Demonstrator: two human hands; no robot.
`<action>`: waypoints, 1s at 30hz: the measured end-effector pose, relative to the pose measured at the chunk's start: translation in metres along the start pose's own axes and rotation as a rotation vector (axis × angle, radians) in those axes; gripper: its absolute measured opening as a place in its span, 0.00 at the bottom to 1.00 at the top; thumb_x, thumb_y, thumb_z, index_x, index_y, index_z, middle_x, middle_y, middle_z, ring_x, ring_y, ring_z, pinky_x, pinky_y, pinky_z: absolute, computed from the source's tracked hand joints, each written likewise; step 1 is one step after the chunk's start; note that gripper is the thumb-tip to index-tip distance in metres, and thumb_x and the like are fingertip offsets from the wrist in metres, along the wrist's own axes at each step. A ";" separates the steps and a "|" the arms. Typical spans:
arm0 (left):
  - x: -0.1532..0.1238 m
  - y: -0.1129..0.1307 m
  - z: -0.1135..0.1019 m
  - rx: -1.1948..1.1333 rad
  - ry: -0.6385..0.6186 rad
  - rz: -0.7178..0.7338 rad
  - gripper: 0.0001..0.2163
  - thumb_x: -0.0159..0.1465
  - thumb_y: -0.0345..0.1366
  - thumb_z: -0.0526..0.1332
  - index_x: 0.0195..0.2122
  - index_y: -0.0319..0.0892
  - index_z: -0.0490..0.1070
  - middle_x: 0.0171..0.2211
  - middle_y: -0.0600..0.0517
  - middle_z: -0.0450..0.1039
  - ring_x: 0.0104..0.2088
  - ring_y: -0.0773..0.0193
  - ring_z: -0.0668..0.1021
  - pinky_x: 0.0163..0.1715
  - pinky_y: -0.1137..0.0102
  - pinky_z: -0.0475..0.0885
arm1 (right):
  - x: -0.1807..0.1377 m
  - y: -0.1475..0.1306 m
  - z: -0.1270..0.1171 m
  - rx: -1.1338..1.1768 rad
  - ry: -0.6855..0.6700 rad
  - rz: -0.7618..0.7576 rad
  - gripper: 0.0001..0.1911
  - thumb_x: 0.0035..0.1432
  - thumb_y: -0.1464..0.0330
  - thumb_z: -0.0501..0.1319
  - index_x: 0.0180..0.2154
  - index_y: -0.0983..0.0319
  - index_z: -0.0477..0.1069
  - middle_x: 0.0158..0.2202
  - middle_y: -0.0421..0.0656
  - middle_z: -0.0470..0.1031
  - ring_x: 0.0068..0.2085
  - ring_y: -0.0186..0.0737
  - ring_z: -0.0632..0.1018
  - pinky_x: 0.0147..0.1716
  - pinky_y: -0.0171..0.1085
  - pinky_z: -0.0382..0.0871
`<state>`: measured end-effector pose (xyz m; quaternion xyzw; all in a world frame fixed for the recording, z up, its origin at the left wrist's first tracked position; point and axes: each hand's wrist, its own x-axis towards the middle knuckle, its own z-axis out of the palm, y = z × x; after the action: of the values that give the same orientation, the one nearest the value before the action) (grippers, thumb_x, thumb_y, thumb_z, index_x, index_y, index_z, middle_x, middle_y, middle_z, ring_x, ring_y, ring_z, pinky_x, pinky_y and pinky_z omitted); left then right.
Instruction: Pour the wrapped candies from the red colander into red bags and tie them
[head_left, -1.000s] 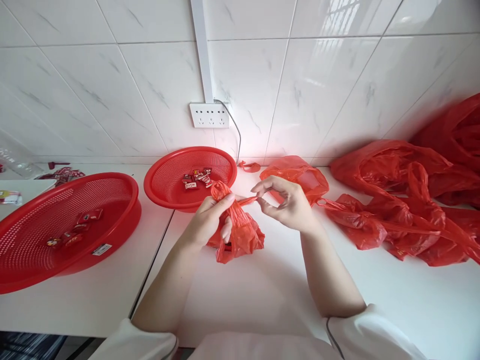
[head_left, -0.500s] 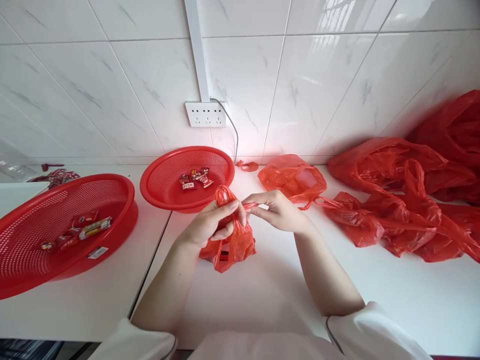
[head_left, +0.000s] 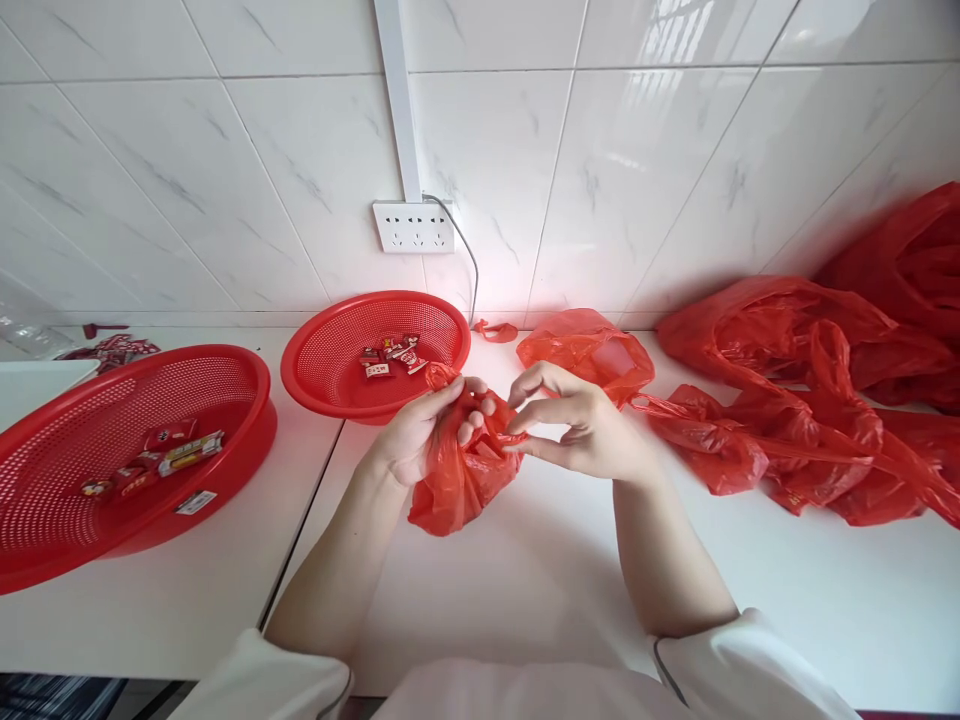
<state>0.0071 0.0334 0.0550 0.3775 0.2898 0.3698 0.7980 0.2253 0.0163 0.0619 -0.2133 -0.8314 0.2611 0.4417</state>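
Note:
My left hand (head_left: pixel 420 432) is closed around the upper part of a small red plastic bag (head_left: pixel 459 490) in front of me. A loop of the bag stands up past the thumb. At the bag's right side, my right hand (head_left: pixel 570 420) pinches the edge of the film between thumb and fingers, the other fingers bent. The bag's lower part bulges just above the white table; what it contains cannot be made out clearly. Behind my left hand, a round red basket (head_left: pixel 322 395) holds several small wrapped snacks (head_left: pixel 394 352).
A larger red basket (head_left: pixel 247 400) with several wrapped snacks (head_left: pixel 161 455) stands on the left. One red bag (head_left: pixel 585 345) lies near the wall, and a heap of red bags (head_left: pixel 795 430) spreads along the right. A cable runs down from the wall socket (head_left: pixel 414 228).
The bag's gathered top has loosened and spread between my hands. My right hand has shifted slightly right and down, from a twisted strand to the bag's edge.

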 end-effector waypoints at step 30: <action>0.002 0.010 -0.021 0.976 0.409 0.752 0.10 0.53 0.41 0.69 0.25 0.42 0.72 0.25 0.54 0.70 0.27 0.67 0.72 0.30 0.69 0.69 | 0.012 0.050 0.026 0.877 0.315 0.594 0.12 0.52 0.61 0.67 0.33 0.59 0.67 0.26 0.35 0.66 0.25 0.28 0.66 0.22 0.29 0.61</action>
<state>-0.0112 0.0475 0.0514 0.6944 0.4188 0.5141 0.2795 0.2037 0.0555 0.0261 -0.2713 -0.4724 0.6614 0.5155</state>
